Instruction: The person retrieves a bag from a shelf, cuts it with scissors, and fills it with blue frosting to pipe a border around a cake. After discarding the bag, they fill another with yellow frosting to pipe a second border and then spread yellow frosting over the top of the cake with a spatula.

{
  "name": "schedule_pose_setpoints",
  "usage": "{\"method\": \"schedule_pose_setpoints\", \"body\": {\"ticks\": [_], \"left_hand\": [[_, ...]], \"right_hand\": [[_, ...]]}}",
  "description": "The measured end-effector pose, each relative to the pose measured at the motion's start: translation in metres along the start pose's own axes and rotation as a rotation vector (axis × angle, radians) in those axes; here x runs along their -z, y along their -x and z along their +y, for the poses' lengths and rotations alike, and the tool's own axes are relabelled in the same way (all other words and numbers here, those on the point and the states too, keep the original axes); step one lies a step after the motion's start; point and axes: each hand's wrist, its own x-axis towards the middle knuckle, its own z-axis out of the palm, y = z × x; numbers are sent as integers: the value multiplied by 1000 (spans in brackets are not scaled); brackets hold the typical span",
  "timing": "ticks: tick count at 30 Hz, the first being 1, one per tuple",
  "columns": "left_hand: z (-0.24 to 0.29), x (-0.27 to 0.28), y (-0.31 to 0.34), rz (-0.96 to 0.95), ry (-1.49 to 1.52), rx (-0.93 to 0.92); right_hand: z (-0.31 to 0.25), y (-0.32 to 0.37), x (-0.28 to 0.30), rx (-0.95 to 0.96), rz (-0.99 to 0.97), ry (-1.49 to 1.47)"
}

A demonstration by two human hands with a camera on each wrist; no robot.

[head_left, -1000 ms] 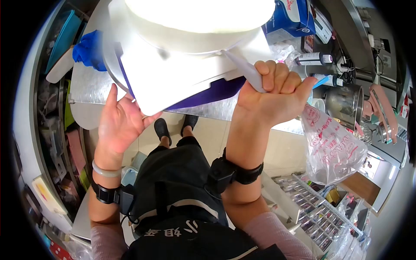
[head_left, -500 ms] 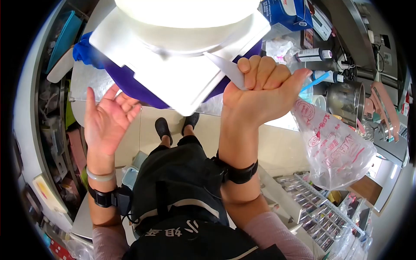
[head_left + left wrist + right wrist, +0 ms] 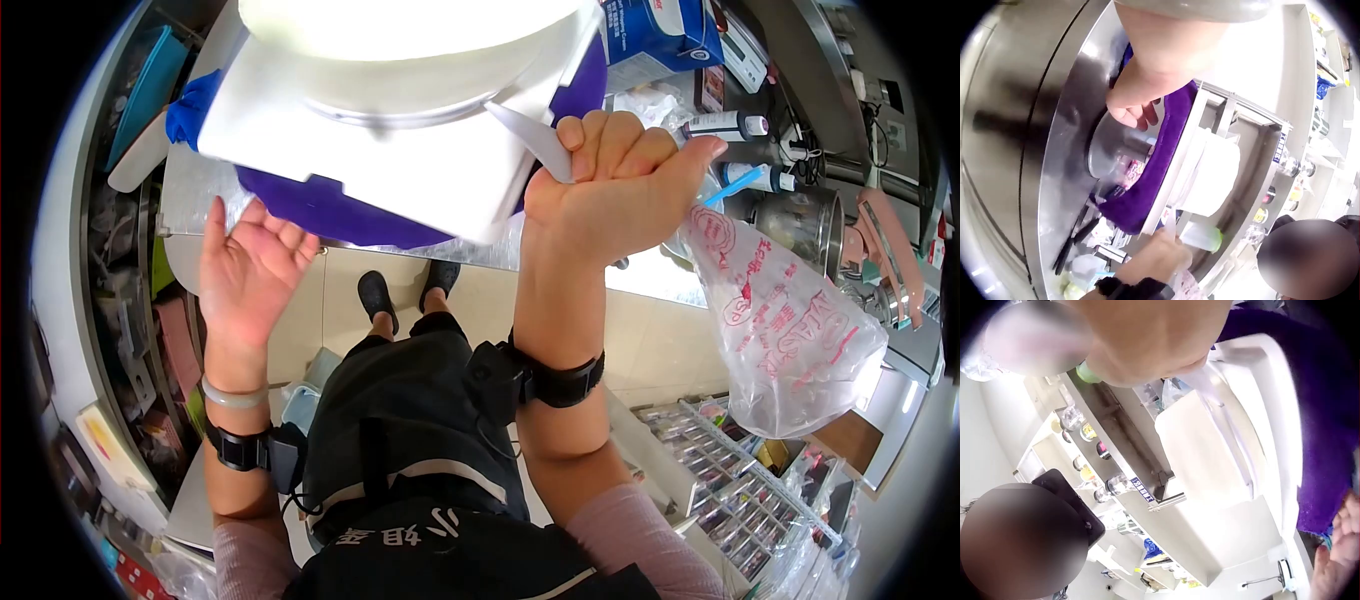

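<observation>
A white round cake (image 3: 410,75) sits on a white cake board (image 3: 270,120) with notched edges. Beneath the board is a turntable covered in purple cloth (image 3: 345,212). My right hand (image 3: 615,195) grips a clear piping bag (image 3: 775,325) in a fist, its white tip pointing at the cake's bottom edge. The full end of the bag hangs below the fist on the right, printed in red. At the turntable's near left edge my left hand (image 3: 250,270) is palm up with loosely extended fingers, fingertips right at the purple cloth. In the left wrist view, the turntable's metal stand (image 3: 1107,147) shows under it.
Right of the cake stand a blue carton (image 3: 660,35), dark bottles (image 3: 720,127) and a pink stand mixer (image 3: 885,255). Blue cloth (image 3: 195,108) lies at the left. Stocked shelves (image 3: 125,330) line the left side, and a wire rack (image 3: 735,485) stands low on the right.
The cake board has turned, its near corner swinging rightward. My left hand has shifted left from the board to the turntable's edge. The right hand keeps the bag tip at the cake's base.
</observation>
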Motion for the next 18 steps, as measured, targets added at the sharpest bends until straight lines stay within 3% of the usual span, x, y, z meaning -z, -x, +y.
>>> {"method": "schedule_pose_setpoints", "body": {"ticks": [5,6,7,9,10,11,13,14,15,18], "left_hand": [[-12,-20,5,79,-19,83],[-12,-23,6,62,-62,75],[-10,-22,6,69,-67,72],[-6,-17,5,3,-79,43],[-6,-25,5,144,-94,27],[-6,-26,5,151,-96,20],[-7,-24,3,-51,12,37],[-9,-21,4,-19,-10,44],[-11,-24,4,-22,-9,46],[-22,-37,7,215,-38,79]], "right_hand": [[-2,-2,-3,-23,66,-53],[-5,-3,9,-34,-71,-99],[-13,-4,15,-42,-69,-104],[-31,-1,22,-155,-47,-506],[-39,6,18,-237,-8,-591],[-40,11,13,-242,111,-514],[-31,25,17,-426,42,-379],[-25,31,18,-471,62,-319],[-18,35,13,-474,-110,-319],[0,33,3,-467,-251,-427]]}}
